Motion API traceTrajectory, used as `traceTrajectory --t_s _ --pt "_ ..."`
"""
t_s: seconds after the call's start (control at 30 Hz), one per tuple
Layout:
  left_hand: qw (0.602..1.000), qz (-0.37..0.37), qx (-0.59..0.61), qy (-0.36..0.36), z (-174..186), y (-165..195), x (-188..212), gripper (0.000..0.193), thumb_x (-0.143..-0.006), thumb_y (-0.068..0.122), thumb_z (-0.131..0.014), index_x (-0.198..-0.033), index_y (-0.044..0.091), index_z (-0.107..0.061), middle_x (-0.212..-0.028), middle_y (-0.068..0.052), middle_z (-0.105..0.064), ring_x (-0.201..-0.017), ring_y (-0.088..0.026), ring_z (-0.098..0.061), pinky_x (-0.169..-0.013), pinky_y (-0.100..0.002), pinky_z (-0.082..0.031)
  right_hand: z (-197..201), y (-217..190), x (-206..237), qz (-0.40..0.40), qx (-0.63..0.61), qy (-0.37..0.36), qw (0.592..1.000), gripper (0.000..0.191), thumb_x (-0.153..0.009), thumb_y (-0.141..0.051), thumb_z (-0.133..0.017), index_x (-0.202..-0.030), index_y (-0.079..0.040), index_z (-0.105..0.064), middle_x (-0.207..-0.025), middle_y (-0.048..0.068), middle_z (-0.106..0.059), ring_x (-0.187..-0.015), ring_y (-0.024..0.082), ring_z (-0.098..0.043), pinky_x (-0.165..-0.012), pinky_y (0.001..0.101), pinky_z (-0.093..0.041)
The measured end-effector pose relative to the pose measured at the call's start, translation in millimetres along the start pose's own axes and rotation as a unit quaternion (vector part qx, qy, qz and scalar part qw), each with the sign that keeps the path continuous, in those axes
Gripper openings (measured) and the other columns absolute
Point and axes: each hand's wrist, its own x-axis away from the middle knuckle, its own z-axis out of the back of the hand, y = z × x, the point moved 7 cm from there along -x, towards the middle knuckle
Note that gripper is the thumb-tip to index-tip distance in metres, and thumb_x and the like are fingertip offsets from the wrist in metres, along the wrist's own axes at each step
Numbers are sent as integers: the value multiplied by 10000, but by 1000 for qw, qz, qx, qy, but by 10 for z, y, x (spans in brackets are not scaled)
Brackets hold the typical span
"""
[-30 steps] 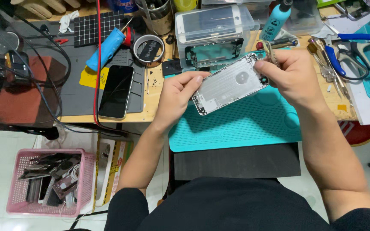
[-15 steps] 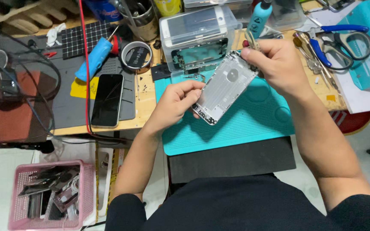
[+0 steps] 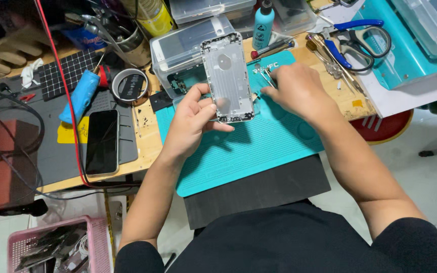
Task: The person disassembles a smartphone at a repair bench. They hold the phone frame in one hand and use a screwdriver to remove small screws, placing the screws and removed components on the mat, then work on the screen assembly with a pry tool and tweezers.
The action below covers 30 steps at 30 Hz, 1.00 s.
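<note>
phone housing (image 3: pixel 227 76), silver and empty, upright in my left hand (image 3: pixel 190 126) pinch above the teal mat (image 3: pixel 259 146); right hand (image 3: pixel 299 91) pinches tweezers (image 3: pixel 268 77) just right of it. inspection step, i judge; next needs steady aim.

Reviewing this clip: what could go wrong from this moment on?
The left hand pinches only the lower edge of the silver phone housing, so it could slip onto the teal mat. The right hand holds tweezers close beside the housing; a slip might scratch it.
</note>
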Motion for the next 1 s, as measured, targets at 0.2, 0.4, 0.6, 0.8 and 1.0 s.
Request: traceTrajectory --t_s 0.2,0.4,0.6,0.8,1.0 --pt "1000 6 11 -19 -101 27 20 321 -1040 73 -525 -1340 -16 -451 -1166 -166 -697 -1023 -223 -728 -782 -389 -684 -64 12 17 2 -23 -11 1000 334 -842 -365 -817 -853 -37 -751 -791 213 -704 -802 422 -685 -738 523 -534" --pt "998 29 30 -40 -175 27 54 348 -1038 60 -528 -1369 -2 -443 -1178 -166 -700 -1034 -220 -723 -765 -384 -672 19 159 1 37 4 70 997 272 -857 -310 -812 -882 -45 -756 -787 203 -710 -794 413 -688 -719 521 -527" --pt "999 13 29 -29 -136 15 46 356 -1027 59 -539 -1365 -3 -448 -1184 -165 -703 -1025 -215 -720 -776 -387 -677 -108 277 -68 38 41 55 997 233 -854 -259 -794 -837 -30 -754 -763 231 -691 -773 429 -677 -715 523 -527" --pt "999 -22 -12 25 76 -33 -90 290 -1052 75 -563 -1312 -4 -463 -1169 -130 -665 -1034 -180 -707 -787 -385 -684 -147 312 -98 34 40 51 997 223 -849 -220 -763 -787 -7 -743 -746 249 -675 -744 438 -669 -720 531 -533" --pt "944 -159 -268 107 165 146 -216 178 -1114 15 -571 -1260 -6 -472 -1144 -166 -776 -1033 -206 -716 -902 -391 -651 -28 353 -103 37 8 98 994 205 -800 -241 -789 -839 -41 -771 -755 227 -689 -738 422 -679 -725 512 -549"
